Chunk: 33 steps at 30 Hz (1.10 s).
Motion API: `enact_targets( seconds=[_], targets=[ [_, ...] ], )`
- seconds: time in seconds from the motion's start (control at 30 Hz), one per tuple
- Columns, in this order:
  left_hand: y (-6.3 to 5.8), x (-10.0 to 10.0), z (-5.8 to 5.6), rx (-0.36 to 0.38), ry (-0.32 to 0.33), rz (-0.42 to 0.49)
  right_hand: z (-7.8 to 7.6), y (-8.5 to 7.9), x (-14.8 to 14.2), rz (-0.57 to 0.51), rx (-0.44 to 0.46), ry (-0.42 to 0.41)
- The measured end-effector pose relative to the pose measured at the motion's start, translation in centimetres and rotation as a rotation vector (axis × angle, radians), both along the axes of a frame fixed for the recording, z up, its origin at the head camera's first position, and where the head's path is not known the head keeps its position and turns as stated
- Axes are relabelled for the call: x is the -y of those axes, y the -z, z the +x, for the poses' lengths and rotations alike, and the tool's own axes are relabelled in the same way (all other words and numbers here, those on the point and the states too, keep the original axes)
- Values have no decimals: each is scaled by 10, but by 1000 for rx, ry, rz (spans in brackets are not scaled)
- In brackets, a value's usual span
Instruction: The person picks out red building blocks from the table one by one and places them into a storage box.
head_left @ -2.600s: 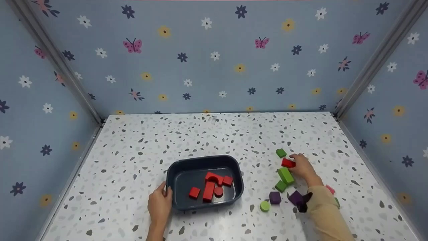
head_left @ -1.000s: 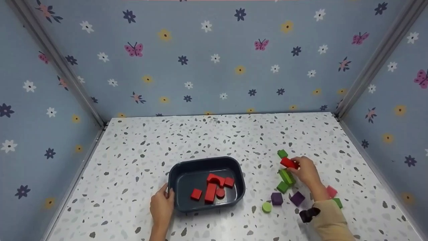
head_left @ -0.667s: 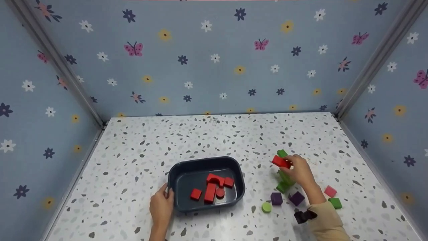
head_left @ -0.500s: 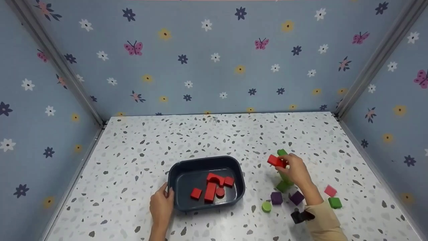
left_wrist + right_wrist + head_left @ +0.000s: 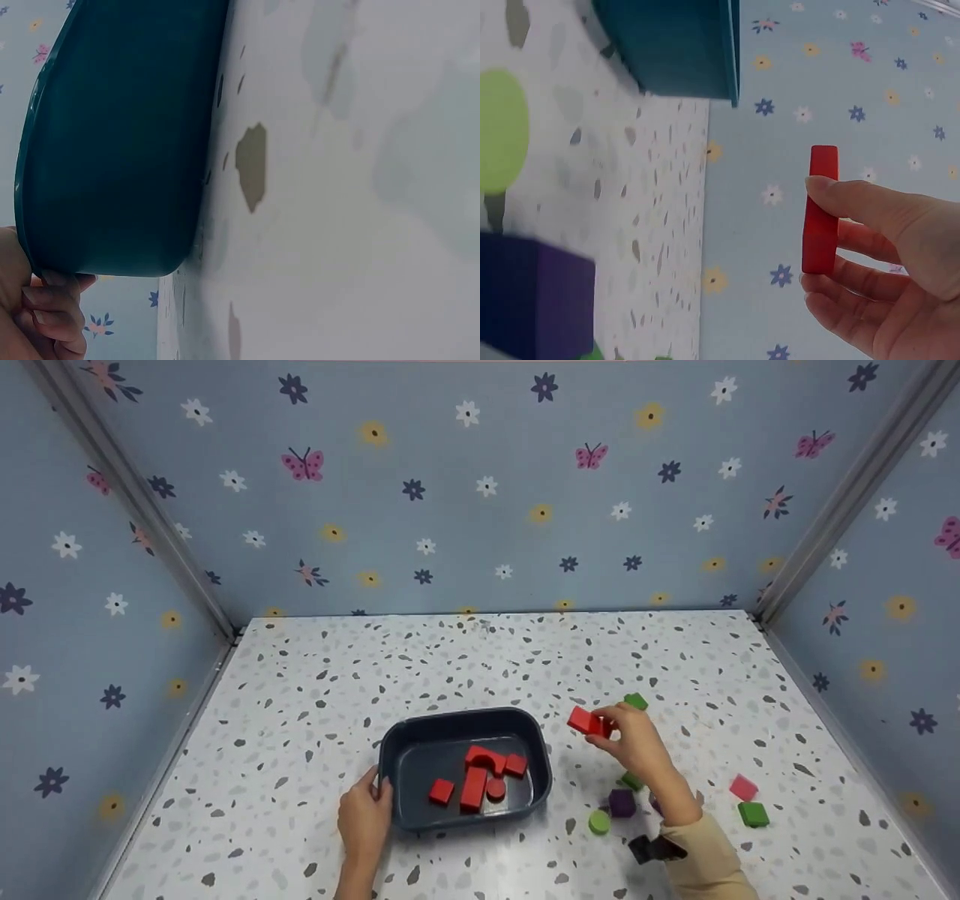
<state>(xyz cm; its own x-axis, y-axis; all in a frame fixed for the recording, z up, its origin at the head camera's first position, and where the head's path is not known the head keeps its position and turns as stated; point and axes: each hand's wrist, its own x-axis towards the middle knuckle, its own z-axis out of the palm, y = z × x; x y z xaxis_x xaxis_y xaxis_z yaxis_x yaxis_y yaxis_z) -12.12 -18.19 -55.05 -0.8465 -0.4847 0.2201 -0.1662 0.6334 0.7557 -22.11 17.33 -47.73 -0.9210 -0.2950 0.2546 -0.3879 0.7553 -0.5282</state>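
My left hand grips the rim at the left end of a dark blue tray. In the left wrist view, the fingers curl at the corner of the tray. Inside the tray lie several red blocks: a red arch, a long block, a small disc and two small blocks. My right hand pinches a red block above the table, to the right of the tray. Thumb and fingers hold this red block in the right wrist view.
Right of the tray lie a purple cube, a light green disc and a green block. More blocks are partly hidden under my right forearm. A pink block and a green block lie farther right. Patterned walls enclose the table.
My right hand has picked the red block up from among the green blocks and carried it left towards the tray. The left hand has stayed at the tray's rim.
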Motion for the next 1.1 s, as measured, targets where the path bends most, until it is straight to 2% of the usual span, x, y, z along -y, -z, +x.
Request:
enact_targets(
  seconds=[0.4,0.87,1.1],
  targets=[
    [1,0,1,-22,-9,-14,7,-4,35,-69,-92,-110],
    [2,1,2,-18,-17,-9,18,-9,78,-92,-60,-209],
    [0,0,0,-10,-15,14,20,-9,99,-62,-51,-246]
  ],
)
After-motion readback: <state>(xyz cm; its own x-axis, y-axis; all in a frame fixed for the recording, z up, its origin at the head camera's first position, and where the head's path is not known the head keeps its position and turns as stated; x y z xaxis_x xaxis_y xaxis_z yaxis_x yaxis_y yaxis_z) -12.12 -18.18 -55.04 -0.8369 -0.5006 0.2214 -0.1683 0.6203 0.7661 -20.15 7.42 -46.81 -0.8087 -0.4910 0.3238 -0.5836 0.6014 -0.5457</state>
